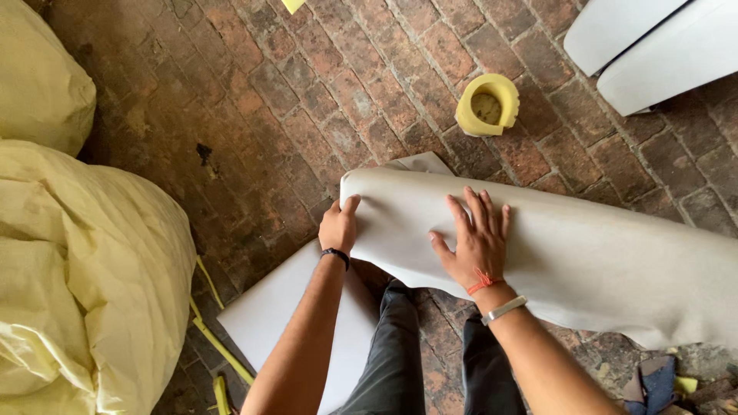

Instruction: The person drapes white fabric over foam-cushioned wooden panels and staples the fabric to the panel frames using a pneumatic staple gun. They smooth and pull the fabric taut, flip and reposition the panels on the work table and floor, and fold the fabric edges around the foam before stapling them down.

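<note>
Head view shows your right hand point(478, 242) spread flat on the rolled white sheet point(584, 261) lying across your knees, pinning it, while your left hand point(339, 225) pinches its left end, apparently to keep the roll tight above the brick floor point(307, 115).

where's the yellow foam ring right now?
Head view, upper right: the yellow foam ring lies on the brick floor, just beyond the white roll.

Left hand point(339, 225) and right hand point(477, 240) press white sheet point(584, 261).
</note>
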